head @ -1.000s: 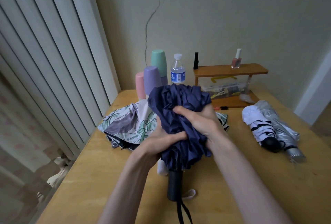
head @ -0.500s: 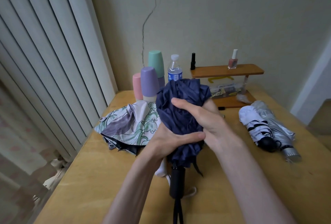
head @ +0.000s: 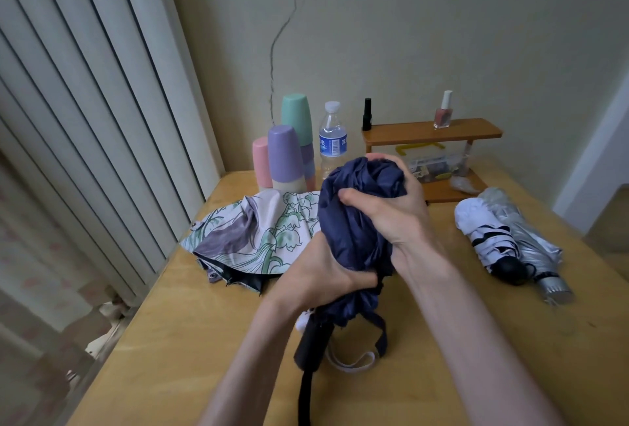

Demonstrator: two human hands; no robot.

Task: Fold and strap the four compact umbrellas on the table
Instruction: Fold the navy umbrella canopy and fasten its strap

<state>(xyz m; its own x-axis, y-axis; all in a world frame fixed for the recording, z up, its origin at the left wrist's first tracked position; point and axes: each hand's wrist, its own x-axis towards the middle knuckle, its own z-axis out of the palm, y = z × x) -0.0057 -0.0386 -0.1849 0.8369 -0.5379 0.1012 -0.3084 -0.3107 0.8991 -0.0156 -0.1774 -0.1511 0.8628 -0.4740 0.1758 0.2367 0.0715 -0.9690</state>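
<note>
I hold a navy blue umbrella (head: 354, 221) above the wooden table (head: 190, 340), its black handle (head: 311, 340) pointing toward me. My left hand (head: 320, 272) grips the lower part of its bunched canopy. My right hand (head: 391, 207) wraps around the upper part, fingers over the top. A navy strap (head: 381, 333) dangles near the handle. A floral umbrella (head: 258, 238) lies loosely spread behind it on the left. At the right, a white-and-black umbrella (head: 486, 238) and a silver umbrella (head: 524, 238) lie rolled side by side.
Pastel cups (head: 286, 153) and a water bottle (head: 332, 139) stand at the back by the wall. A small wooden shelf (head: 432, 131) carries nail polish bottles, with a clear box under it. Vertical blinds (head: 85, 119) run along the table's left edge.
My right hand slid up the navy canopy to its top while my left hand stayed clamped lower down. The bundle looks tighter and more upright, and the strap now hangs free.
</note>
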